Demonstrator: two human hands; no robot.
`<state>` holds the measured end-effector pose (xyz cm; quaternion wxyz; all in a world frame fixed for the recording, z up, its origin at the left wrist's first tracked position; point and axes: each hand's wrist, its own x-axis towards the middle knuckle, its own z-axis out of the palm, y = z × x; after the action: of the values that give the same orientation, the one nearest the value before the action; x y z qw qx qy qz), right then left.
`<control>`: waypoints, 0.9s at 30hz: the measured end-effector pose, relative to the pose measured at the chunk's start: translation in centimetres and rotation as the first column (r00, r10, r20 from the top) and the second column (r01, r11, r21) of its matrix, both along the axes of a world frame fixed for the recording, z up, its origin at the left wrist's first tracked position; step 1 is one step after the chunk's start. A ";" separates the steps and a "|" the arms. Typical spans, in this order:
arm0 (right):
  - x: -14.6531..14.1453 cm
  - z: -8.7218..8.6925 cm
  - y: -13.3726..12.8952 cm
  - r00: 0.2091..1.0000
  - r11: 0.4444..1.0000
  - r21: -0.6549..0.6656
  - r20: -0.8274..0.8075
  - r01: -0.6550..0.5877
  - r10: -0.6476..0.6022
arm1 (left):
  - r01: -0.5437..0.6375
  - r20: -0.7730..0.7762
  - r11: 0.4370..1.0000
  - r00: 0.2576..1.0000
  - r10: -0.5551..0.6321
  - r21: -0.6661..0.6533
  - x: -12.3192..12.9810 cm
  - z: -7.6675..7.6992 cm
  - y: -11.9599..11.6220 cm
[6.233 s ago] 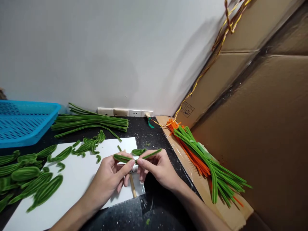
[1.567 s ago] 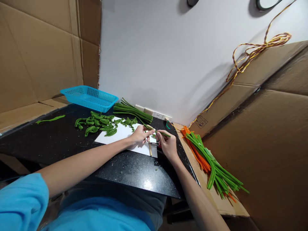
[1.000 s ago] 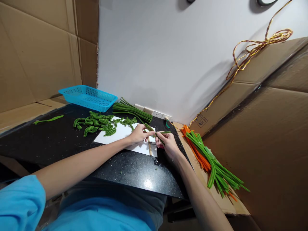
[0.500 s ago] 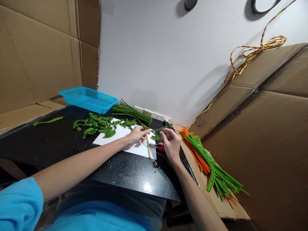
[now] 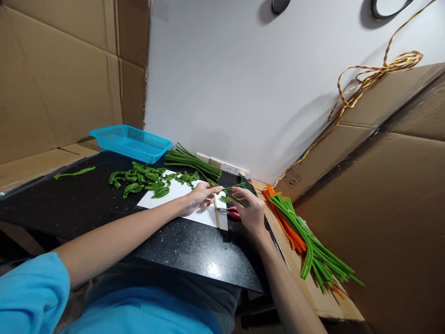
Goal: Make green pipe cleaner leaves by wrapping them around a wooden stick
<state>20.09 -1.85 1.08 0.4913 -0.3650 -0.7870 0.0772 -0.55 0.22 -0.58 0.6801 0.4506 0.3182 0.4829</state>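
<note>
Can't judge the touch of the right hand [image 5: 253, 208] on the thin green strips [image 5: 228, 188], too small! Can't see all the red-handled tool [image 5: 234, 215], partly behind that hand at five! Getting an edge-chopped blue sleeve [image 5: 31, 292] at eight, right forearm [image 5: 283, 278] at five, and clipped black disc [image 5: 280, 5] at one, black loop [image 5: 380, 16] and twisted wire [image 5: 386, 67] at two!

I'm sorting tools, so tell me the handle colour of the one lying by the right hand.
The handles are red, seen in the head view.
</note>
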 end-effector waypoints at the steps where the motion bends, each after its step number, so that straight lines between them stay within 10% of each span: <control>1: -0.1 0.1 0.0 1.000 1.000 -0.017 -0.026 -0.001 0.001 | -0.003 0.021 1.000 1.000 0.003 -0.013 -0.1 0.0 0.1; 9: -0.7 -0.5 0.1 0.977 0.975 -0.217 -0.215 -0.050 0.002 | 0.027 0.084 0.997 0.996 -0.021 -0.079 -0.5 0.4 0.1; 27: -1.4 -1.2 -0.4 0.988 1.000 -0.008 0.156 0.022 -0.021 | 0.199 0.015 0.980 0.980 -0.199 -0.009 0.0 0.6 -0.7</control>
<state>18.69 -2.20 -0.14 0.4273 -0.3807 -0.8187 0.0470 -0.51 -0.49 -0.01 0.7295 0.4731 0.2695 0.4140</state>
